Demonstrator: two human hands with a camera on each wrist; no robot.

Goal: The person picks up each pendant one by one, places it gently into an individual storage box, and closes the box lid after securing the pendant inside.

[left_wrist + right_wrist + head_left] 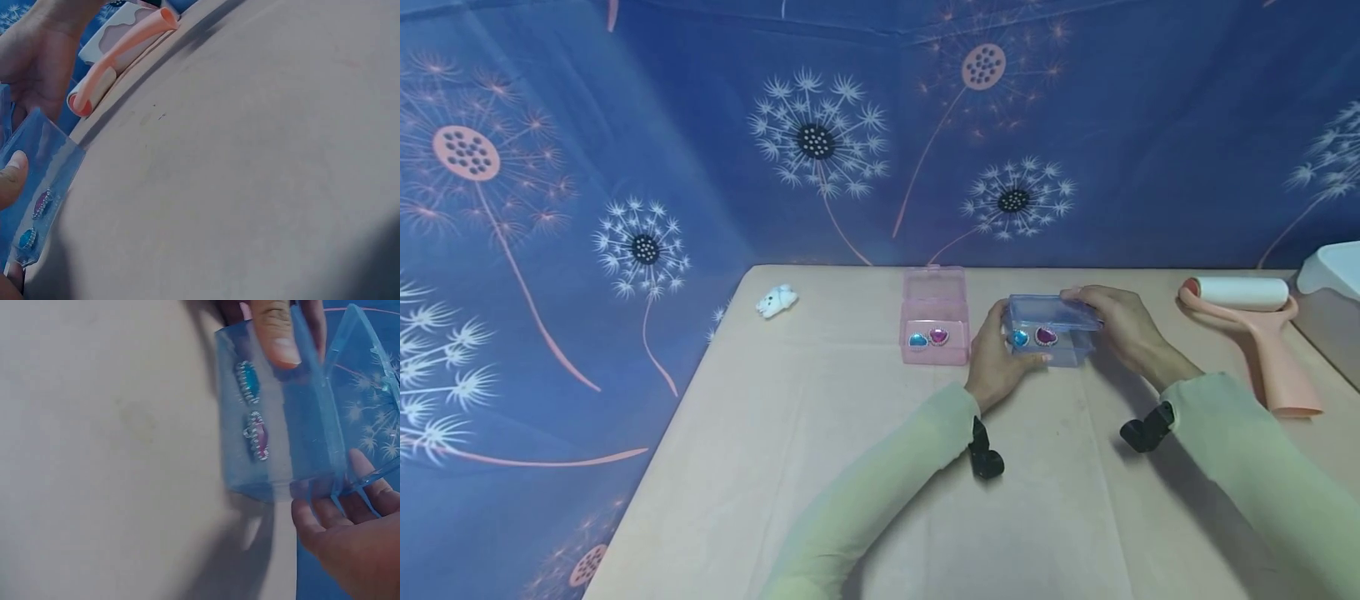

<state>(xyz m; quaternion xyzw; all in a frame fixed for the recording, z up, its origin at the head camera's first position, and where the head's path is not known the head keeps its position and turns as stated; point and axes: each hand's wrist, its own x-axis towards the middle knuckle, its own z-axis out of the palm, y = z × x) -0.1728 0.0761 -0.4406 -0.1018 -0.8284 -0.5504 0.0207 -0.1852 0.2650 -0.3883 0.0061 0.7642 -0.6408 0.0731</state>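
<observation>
A clear blue plastic box (1063, 357) is held above the tabletop, its lid (369, 394) partly raised. My left hand (995, 367) grips its left end, the thumb across the front wall. At the right end, my right hand (1123, 329) holds the lid's edge, and its fingertips (304, 512) are against the box side. Through the wall show a blue gem (1019, 338) and a purple gem (1046, 337), both with beaded silver rims. Left of my left hand stands a clear pink box (934, 357), lid up, containing a blue gem (918, 341) and a magenta gem (938, 337).
A small white plush animal (777, 301) lies near the table's back left corner. On the right are a lint roller with a peach handle (1273, 358) and a white bin (1330, 312). Blue dandelion-print cloth (865, 225) hangs behind the cream-covered table (775, 433).
</observation>
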